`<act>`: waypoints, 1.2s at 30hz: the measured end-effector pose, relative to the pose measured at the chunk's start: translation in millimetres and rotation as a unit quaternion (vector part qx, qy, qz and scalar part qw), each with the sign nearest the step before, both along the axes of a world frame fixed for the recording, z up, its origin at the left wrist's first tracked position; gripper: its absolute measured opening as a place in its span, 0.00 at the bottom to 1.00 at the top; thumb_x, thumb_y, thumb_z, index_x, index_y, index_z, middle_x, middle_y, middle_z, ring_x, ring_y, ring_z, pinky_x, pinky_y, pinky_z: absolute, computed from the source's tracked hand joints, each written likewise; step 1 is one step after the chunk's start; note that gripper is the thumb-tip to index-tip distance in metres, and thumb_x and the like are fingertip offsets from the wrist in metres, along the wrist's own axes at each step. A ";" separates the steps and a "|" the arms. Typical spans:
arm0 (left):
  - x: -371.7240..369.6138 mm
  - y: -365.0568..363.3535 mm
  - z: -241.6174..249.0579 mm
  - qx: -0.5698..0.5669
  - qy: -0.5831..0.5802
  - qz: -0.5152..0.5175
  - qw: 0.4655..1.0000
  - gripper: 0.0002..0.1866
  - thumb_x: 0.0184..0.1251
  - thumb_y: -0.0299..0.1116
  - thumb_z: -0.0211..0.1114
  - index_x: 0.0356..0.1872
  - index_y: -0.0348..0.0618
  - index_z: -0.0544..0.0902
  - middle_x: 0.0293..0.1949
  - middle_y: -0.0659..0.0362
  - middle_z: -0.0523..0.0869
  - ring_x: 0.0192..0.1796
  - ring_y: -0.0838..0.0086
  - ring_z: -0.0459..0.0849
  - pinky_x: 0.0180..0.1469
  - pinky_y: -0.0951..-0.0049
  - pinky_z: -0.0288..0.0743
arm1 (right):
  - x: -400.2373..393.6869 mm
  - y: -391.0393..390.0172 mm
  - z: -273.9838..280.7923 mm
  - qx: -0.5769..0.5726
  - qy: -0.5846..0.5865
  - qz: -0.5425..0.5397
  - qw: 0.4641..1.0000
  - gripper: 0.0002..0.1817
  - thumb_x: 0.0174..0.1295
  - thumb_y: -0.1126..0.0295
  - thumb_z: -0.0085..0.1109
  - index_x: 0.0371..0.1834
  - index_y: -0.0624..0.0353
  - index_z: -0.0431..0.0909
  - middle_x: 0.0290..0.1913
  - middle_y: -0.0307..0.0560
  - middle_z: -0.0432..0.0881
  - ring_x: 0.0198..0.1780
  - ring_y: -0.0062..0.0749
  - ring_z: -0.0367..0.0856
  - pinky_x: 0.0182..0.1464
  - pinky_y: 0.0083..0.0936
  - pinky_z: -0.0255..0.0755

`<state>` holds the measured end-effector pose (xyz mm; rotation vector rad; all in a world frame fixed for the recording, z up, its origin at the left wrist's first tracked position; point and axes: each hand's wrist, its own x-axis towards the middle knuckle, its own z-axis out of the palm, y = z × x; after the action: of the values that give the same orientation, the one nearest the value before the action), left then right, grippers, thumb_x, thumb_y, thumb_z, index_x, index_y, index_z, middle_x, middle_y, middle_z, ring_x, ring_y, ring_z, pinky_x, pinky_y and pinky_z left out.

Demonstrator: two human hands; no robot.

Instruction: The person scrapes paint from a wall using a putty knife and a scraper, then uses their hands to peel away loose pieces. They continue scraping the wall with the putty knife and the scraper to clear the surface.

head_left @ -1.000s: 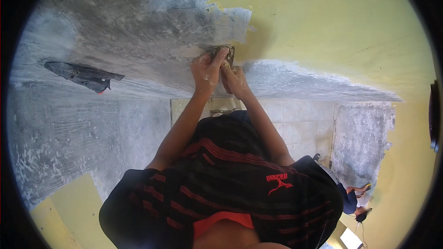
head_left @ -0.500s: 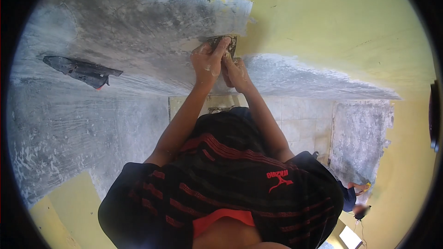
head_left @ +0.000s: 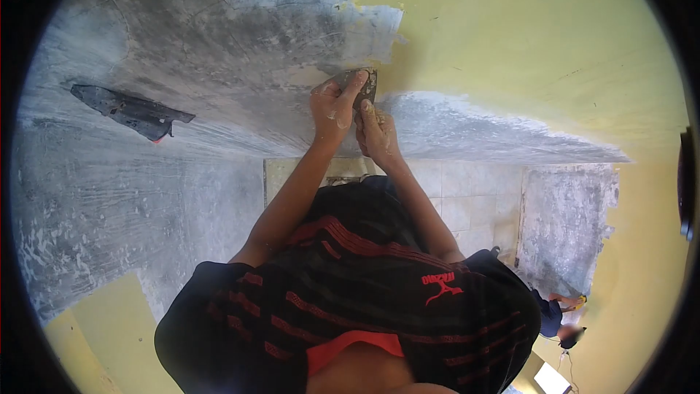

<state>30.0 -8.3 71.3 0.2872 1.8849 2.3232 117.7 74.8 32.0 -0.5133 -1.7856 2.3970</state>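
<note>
- The left hand [head_left: 332, 107] is pressed against the wall [head_left: 219, 36], its fingers spread over the flat blade of a scraper [head_left: 362, 86]; the grip here is a push on the blade rather than a closed fist
- The right hand [head_left: 378, 131] sits just below and beside the left one, touching it; its grip is clenched around the scraper's lower part, which the fingers hide
- The scraper lies at the fingertips of both hands, its blade flat on the wall right at the ragged edge where grey scraped surface meets yellow paint [head_left: 510, 36]; the blade pokes out just above the left fingertips
- Both hands are smeared with pale dust
- Both forearms run up from a black shirt with red stripes [head_left: 350, 284] at the bottom of the view
- A dark torn patch [head_left: 131, 111] shows on the grey wall well to the left of the hands
- Pale tiles [head_left: 467, 204] lie below the hands; another person [head_left: 558, 314] is small at the lower right, well apart
</note>
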 end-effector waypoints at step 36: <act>29.0 42.9 -7.2 0.187 -0.248 -0.076 0.948 0.16 0.78 0.44 0.73 0.51 0.40 0.88 0.44 0.61 0.92 0.41 0.79 0.90 0.45 0.74 0.86 | 33.4 71.5 65.8 0.359 -0.071 0.015 0.931 0.28 0.83 0.50 0.55 0.28 0.63 0.75 0.23 0.36 0.70 0.27 0.22 0.66 0.30 0.30 0.64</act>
<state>59.0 34.6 64.1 -0.1099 1.1495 2.3468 151.1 146.3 97.8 -0.5601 -2.5360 1.5528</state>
